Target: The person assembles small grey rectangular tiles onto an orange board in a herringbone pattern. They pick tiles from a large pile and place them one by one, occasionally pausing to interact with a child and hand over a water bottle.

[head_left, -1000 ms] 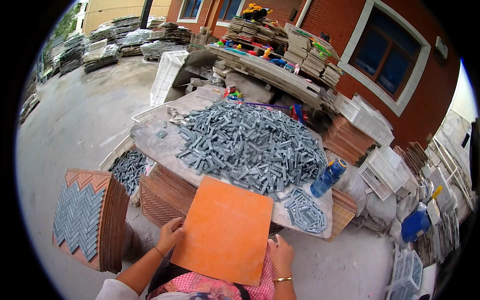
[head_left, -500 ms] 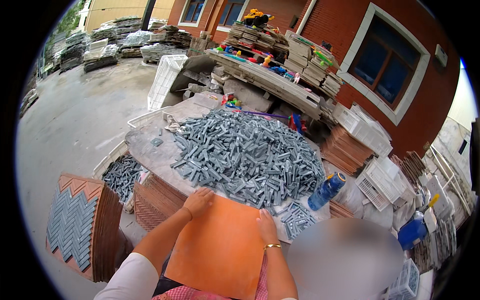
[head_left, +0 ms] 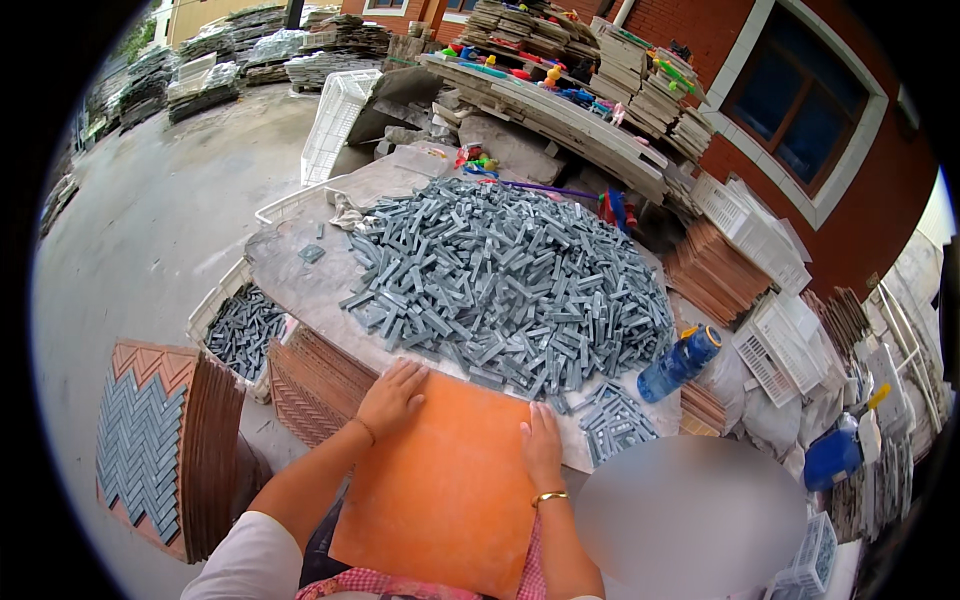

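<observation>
Orange and matte, the square board (head_left: 440, 490) is the main thing here: a flat, plain sheet with no pattern showing on top, tilted so its far edge rests on the near edge of the worktop (head_left: 300, 280) and its near edge sits down by the person's lap. The left hand (head_left: 392, 398) lies flat over the board's far left corner, fingers spread and curled slightly over the edge. The right hand (head_left: 542, 445) presses palm-down on the right side, fingers together, with a gold bangle (head_left: 549, 496) on the wrist. Neither hand is gripping anything, just resting open on the board.

Right past the board's far edge is a huge pile of grey stone strips (head_left: 510, 280) covering most of the worktop. A small assembled patch of the same strips (head_left: 615, 425) sits just right of the right hand, and a blue water bottle (head_left: 678, 364) lies on its side near it.

To the left, lower down, there's a white crate (head_left: 240, 325) full of more grey strips, a stack of brown grooved moulds (head_left: 310, 385), and a finished herringbone mosaic sheet (head_left: 140, 450) on another stack. White plastic crates (head_left: 770, 345) are off to the right.
</observation>
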Action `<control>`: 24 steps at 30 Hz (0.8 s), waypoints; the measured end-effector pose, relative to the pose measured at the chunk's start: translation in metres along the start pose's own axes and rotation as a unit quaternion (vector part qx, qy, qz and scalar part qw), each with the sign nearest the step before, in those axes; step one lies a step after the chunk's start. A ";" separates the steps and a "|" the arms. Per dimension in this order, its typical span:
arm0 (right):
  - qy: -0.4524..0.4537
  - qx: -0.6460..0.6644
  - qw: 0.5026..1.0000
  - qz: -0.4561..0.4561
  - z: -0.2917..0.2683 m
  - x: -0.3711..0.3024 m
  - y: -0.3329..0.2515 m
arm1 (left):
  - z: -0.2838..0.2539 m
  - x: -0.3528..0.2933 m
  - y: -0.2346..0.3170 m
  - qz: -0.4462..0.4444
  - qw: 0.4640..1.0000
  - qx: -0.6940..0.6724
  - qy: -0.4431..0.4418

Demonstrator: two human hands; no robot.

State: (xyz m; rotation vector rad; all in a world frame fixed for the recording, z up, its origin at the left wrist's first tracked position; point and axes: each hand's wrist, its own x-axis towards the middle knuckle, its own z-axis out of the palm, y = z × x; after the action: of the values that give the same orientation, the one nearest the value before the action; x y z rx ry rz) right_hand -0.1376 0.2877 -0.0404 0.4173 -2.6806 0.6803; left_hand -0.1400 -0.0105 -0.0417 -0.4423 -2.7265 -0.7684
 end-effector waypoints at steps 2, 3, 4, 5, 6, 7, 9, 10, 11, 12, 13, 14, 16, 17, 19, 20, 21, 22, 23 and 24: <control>-0.003 0.003 1.000 0.004 0.003 -0.003 0.000 | 0.002 -0.002 -0.002 0.001 1.000 0.003 -0.003; -0.005 0.004 1.000 0.008 0.003 -0.006 0.000 | 0.002 -0.001 -0.002 -0.006 1.000 0.001 -0.011; -0.013 0.011 1.000 0.013 0.005 -0.005 0.002 | 0.002 -0.001 -0.002 -0.012 1.000 -0.001 -0.019; -0.019 0.016 1.000 0.015 -0.001 0.004 0.000 | 0.001 0.000 -0.001 -0.016 0.999 0.002 -0.029; -0.024 0.021 0.999 0.017 -0.005 0.007 -0.002 | 0.000 0.002 -0.002 -0.019 0.999 0.006 -0.039; -0.032 0.010 0.999 0.008 -0.001 -0.002 0.001 | 0.000 0.001 -0.003 -0.022 0.999 0.009 -0.049; -0.019 -0.022 0.999 -0.026 0.000 -0.006 0.006 | -0.001 -0.002 -0.003 -0.016 0.999 0.024 -0.046; -0.011 -0.033 0.999 -0.027 -0.002 -0.008 0.005 | -0.004 -0.005 -0.003 -0.018 0.998 0.034 -0.045; -0.014 -0.045 0.999 -0.022 -0.006 -0.019 0.000 | -0.009 -0.009 0.003 -0.025 0.998 0.034 -0.055; -0.021 -0.054 0.998 -0.013 -0.009 -0.033 -0.007 | -0.008 -0.018 0.001 -0.027 0.998 0.033 -0.053; -0.024 -0.025 0.999 -0.001 -0.013 -0.047 -0.016 | -0.007 -0.028 -0.003 -0.029 0.998 0.033 -0.052; -0.025 0.000 1.000 0.009 -0.022 -0.059 -0.026 | -0.005 -0.037 -0.006 -0.029 0.998 0.032 -0.046; -0.010 0.020 0.999 0.045 -0.026 -0.082 -0.030 | -0.004 -0.054 -0.004 -0.041 0.998 0.020 -0.053; 0.006 0.018 0.997 0.068 -0.024 -0.096 -0.030 | -0.006 -0.061 0.001 -0.046 0.997 0.014 -0.054; 0.009 0.102 0.981 0.166 -0.026 -0.109 -0.026 | -0.006 -0.085 0.017 -0.115 0.980 -0.158 0.045; -0.003 0.194 0.952 0.239 -0.027 -0.114 -0.027 | -0.008 -0.096 0.020 -0.153 0.955 -0.238 0.091; -0.016 0.282 0.909 0.308 -0.027 -0.119 -0.028 | -0.009 -0.099 0.017 -0.216 0.912 -0.345 0.044; -0.047 0.308 0.885 0.346 -0.025 -0.122 -0.019 | -0.009 -0.101 0.013 -0.276 0.851 -0.447 -0.004; -0.077 0.334 0.858 0.383 -0.020 -0.123 -0.002 | -0.009 -0.102 0.009 -0.331 0.773 -0.539 -0.052; -0.110 0.361 0.827 0.416 -0.019 -0.120 0.003 | -0.014 -0.101 0.004 -0.344 0.740 -0.571 -0.089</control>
State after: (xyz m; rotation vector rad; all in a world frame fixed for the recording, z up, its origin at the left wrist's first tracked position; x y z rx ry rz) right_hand -0.0264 0.3230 -0.0728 -0.6204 -2.6291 2.0181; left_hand -0.0438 -0.0366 -0.0630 0.3845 -2.1407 -2.6972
